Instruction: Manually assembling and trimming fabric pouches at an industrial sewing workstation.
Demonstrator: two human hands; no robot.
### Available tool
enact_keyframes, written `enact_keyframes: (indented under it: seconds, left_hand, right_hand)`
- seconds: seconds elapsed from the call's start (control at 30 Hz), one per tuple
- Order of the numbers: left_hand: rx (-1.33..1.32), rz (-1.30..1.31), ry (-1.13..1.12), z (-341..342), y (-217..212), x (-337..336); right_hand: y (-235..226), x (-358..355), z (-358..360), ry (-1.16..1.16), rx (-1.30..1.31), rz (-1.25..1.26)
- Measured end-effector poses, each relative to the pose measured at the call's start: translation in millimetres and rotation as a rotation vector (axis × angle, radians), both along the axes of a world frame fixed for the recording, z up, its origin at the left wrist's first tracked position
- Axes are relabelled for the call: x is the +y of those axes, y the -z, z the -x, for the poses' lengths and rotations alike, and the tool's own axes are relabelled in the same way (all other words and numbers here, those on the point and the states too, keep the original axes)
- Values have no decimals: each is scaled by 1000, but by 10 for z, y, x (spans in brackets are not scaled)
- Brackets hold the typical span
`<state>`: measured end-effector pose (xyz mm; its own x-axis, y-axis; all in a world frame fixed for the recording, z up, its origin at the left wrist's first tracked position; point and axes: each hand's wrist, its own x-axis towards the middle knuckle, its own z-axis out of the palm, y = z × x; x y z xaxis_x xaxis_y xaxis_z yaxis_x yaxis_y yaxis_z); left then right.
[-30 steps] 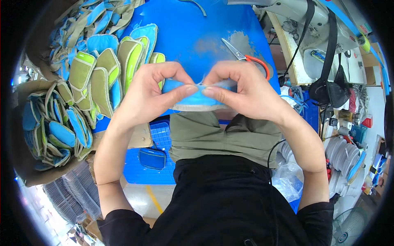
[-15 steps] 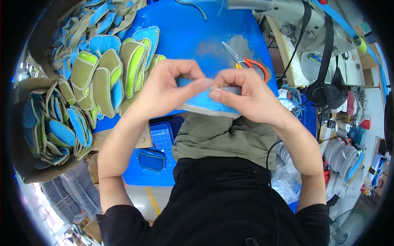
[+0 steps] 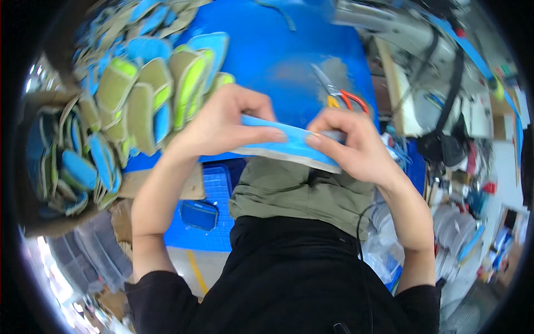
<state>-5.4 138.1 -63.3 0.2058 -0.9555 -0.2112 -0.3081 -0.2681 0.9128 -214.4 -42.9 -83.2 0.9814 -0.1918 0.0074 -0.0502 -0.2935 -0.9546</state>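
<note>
Above my lap I hold a blue fabric piece point(image 3: 293, 147) with a pale grey-beige edge, stretched sideways between both hands. My left hand point(image 3: 225, 125) pinches its left part, thumb lying along the blue face and fingers curled behind. At the right part, my right hand point(image 3: 359, 146) grips it between thumb and bent fingers. Just beyond the right hand, scissors point(image 3: 339, 93) with orange-red handles lie on the blue tabletop point(image 3: 261, 61). Left of my left hand sits a heap of khaki, lime-green and blue fabric pouches point(image 3: 143, 114).
A cardboard box point(image 3: 39, 225) of similar pouches stands at the left. Below the table edge, a dark blue pouch point(image 3: 199, 215) lies on a blue plastic crate point(image 3: 218, 192). Part of a sewing machine point(image 3: 389, 28) occupies the far right, with hanging black straps point(image 3: 453, 78).
My hands have drawn apart, and more of the blue fabric shows between them. The right hand has shifted slightly right and lower. The whole view has shifted a little.
</note>
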Motion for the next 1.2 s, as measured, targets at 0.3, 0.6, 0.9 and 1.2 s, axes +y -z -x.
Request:
enact_keyframes:
  seconds: [0.3, 0.6, 0.9, 1.2]
  left_hand:
    - [-969, 610, -84, 77, 405, 417]
    - [-1029, 236, -1138, -1176, 450, 1633]
    - [-779, -313, -1374, -2850, 537, 2416]
    - [-207, 556, -1111, -1627, -314, 1368]
  right_hand:
    - [80, 251, -97, 22, -158, 519]
    - [532, 246, -98, -51, -95, 629]
    - [314, 410, -228, -171, -258, 680]
    - [-57, 408, -101, -174, -343, 721]
